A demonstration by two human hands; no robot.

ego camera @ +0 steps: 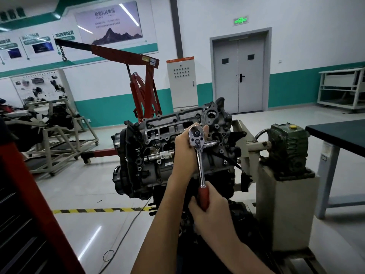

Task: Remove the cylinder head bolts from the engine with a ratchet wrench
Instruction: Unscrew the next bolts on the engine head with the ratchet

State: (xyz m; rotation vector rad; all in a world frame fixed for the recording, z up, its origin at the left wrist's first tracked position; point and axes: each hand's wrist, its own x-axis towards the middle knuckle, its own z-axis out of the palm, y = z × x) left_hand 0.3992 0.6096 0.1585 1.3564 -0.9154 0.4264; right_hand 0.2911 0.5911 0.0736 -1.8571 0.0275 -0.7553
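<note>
Low in the frame, the right hand (210, 204) is curled round the red grip of the ratchet wrench (200, 165). Above it, the left hand (183, 149) wraps the wrench's round steel head from behind, fingertips showing past its upper right edge. The wrench's long axis runs almost straight up the frame, grip at the bottom and head at the top, leaning slightly left. It sits in front of the engine (156, 143), at the centre of the frame. A short steel bar (212, 143) leaves the head to the right and goes in among the engine's castings. Its far end and any bolt on it are hidden.

A white label (165, 155) on a bright tube of the engine is too small to read. A red tool cabinet (21, 204) is cut off at lower left, and yellow-and-black floor tape (98, 210) runs behind the arms. To the right are a green gearbox (288, 147) and the corner of a dark worktop (335, 133).

Further back stand a red crane (142, 82), a pale control cabinet (181, 84) and a grey double door (239, 76) under a lit green exit sign (240, 20). On the far wall, a panel (64, 35) reads "2025年02月". The mountain poster (110, 22) carries writing too blurred to read.
</note>
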